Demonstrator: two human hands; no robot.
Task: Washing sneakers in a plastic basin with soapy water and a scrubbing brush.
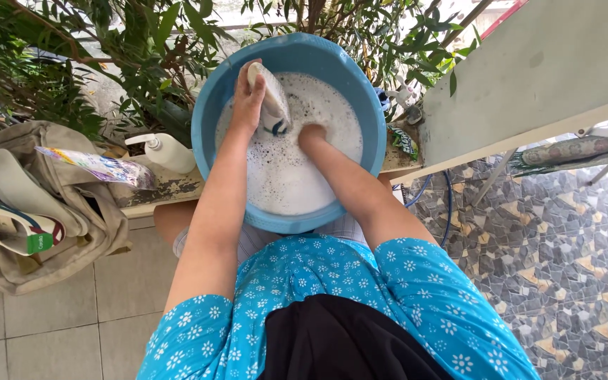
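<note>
Standing over a round blue plastic basin (209,112), smooth-walled and filled nearly to the rim with white, frothy soapy water (297,176) speckled with dark flecks. Facing, beyond the basin's far rim, a mass of leafy green plants (128,49) with thin pointed leaves. Passing, right of the basin, a pale flat painted board (529,77) sloping above a floor of irregular grey and tan stone mosaic (564,267). Lying left of the basin, a limp beige cloth bag (72,232) with a white shoe (15,218) striped green and red resting on top, all above plain square grey tiles (51,317). Wearing, on the near side of the basin, a soft blue top (402,281) dotted with small white flowers. Sitting just left of the basin on a worn ledge, a white pump bottle (167,151) and a glossy, crinkled printed pouch (100,167). Gripping, over the basin's far half, a wet white shoe (272,105) with a dark stripe, sole edge up and toe end dipping into the foam: left hand (246,102) wrapped around its side, fingers curled tight against it. Plunging into the suds at the basin's middle, the right hand (311,135) hidden below the wrist by foam, so cannot tell whether spread or clenched.
</note>
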